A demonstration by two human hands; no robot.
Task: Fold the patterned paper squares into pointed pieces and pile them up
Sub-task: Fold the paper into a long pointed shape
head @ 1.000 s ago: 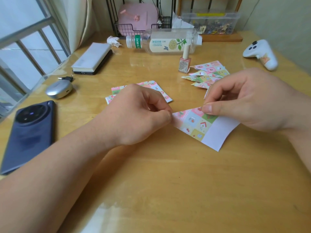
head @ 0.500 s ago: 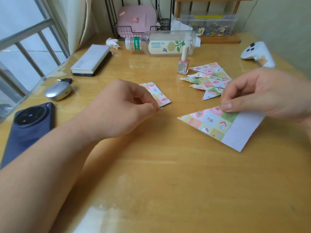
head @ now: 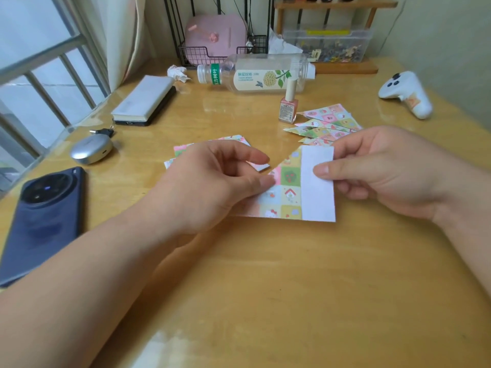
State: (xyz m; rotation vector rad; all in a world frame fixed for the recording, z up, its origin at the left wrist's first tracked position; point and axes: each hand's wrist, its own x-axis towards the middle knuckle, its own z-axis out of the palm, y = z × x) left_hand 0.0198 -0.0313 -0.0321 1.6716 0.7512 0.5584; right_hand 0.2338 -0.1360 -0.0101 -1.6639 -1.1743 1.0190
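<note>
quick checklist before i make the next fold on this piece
1. Both hands on the half-folded paper: ok, left hand pinches the patterned side, right hand the white strip.
2. Table in front of the paper bare: ok.
3. Pile of finished pieces out of the way: ok, behind the right hand.
4. Unfolded squares within reach: ok, behind the left hand.
5. Nail polish bottle upright: ok.
6. Crease sharp: cannot tell.

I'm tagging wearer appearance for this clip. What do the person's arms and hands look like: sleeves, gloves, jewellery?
Both forearms are bare to the frame edge, with no sleeves in view. The left hand and right hand wear no gloves; no rings, watch or bracelets show. Fingernails look short and unpainted.
</note>
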